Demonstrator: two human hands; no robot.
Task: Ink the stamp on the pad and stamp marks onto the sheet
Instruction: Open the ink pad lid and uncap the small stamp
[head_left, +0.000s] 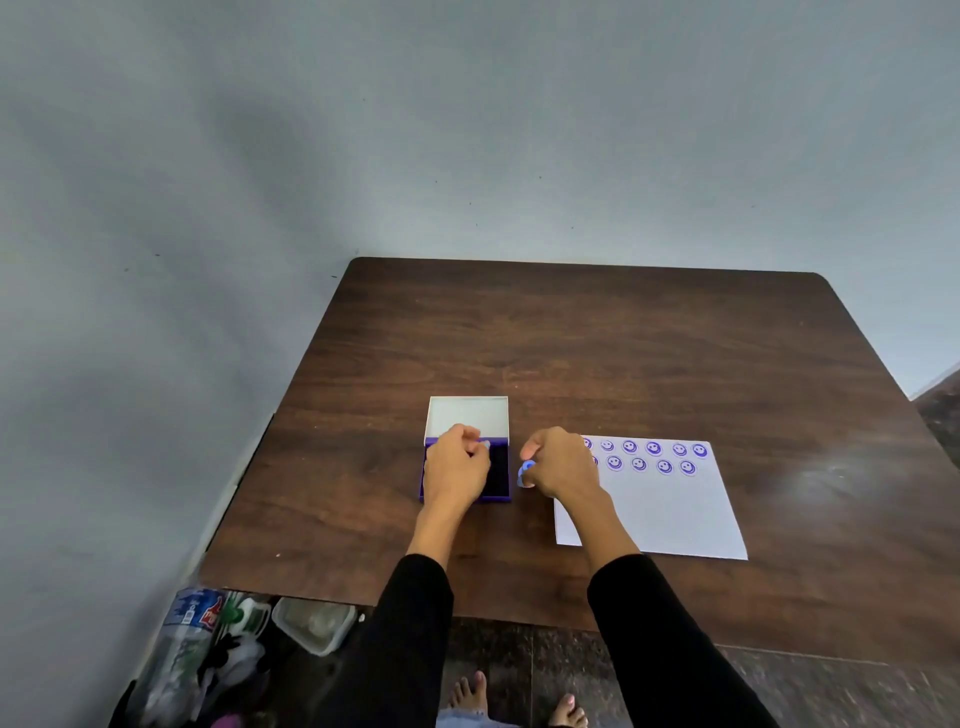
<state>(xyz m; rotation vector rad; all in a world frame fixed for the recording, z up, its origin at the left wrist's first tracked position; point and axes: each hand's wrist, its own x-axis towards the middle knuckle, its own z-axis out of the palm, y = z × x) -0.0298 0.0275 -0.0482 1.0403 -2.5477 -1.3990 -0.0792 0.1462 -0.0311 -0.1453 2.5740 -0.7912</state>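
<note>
right hand (558, 462) gripping stamp (526, 472), beside ink pad (500, 470)

One table (623, 338) holds one sheet (670, 514), one open ink pad (498, 470) and one stamp (525, 472). Eleven marks (653, 448) show whole, two more partly hidden at 9 o'clock. Two hands (457, 467) are over them.

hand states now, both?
Left hand: closed, resting on the ink pad, holding nothing visible.
Right hand: closed on the stamp.
</note>
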